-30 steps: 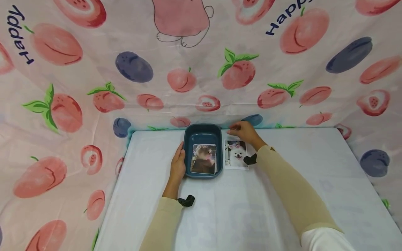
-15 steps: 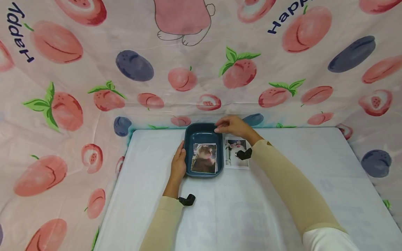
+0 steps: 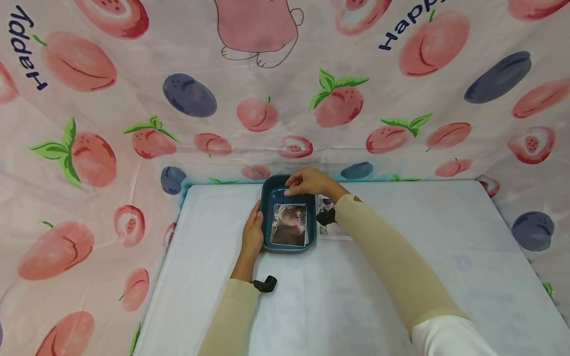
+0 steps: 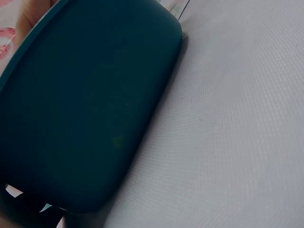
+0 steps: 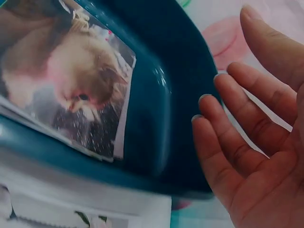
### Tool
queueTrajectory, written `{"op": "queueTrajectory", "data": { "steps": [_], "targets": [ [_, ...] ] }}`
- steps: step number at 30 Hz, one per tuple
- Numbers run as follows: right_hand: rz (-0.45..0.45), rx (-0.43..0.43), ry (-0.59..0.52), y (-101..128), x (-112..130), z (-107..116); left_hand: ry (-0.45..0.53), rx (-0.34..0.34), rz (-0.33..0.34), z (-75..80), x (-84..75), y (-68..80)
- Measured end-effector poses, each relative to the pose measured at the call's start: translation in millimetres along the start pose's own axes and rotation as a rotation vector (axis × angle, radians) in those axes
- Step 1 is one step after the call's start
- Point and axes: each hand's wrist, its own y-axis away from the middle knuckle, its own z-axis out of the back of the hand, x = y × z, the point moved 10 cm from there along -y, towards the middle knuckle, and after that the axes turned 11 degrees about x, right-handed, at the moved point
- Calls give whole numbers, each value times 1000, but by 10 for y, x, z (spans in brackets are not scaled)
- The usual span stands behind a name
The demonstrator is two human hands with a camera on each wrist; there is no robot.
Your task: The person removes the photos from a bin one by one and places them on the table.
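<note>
A dark teal tray sits near the table's far edge, and a photo of a furry animal lies flat inside it. My left hand rests with straight fingers against the tray's left wall; in the left wrist view that wall fills most of the frame. My right hand hovers over the tray's far rim, fingers relaxed and holding nothing. The right wrist view shows those spread fingers beside the tray's rim and the photo. A second photo lies on the table right of the tray, mostly under my right forearm.
The table is covered with a white cloth. Fruit-printed fabric hangs close behind and on both sides. Small black mounts sit at my left wrist and right wrist.
My right hand has moved left, from above the photo on the table to over the tray's far end, and its forearm now covers most of that photo. The left hand has stayed put.
</note>
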Motion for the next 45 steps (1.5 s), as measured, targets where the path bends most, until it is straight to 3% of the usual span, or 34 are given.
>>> {"op": "queueTrajectory", "data": {
  "steps": [12,21,27,35,45],
  "targets": [
    [-95,67,147,-280,7,-322,17,13,10,3,22,-12],
    [-179,54,145,-354,-51,-445,33,45,29,-3,-26,7],
    [-211,48,140,-396,-125,-490,26,25,18,6,13,0],
    [-219,69,194,-433,-202,-561,14,9,-9,8,-17,4],
    [-169,101,171,-386,-146,-560,22,14,-22,11,-13,-6]
  ]
}}
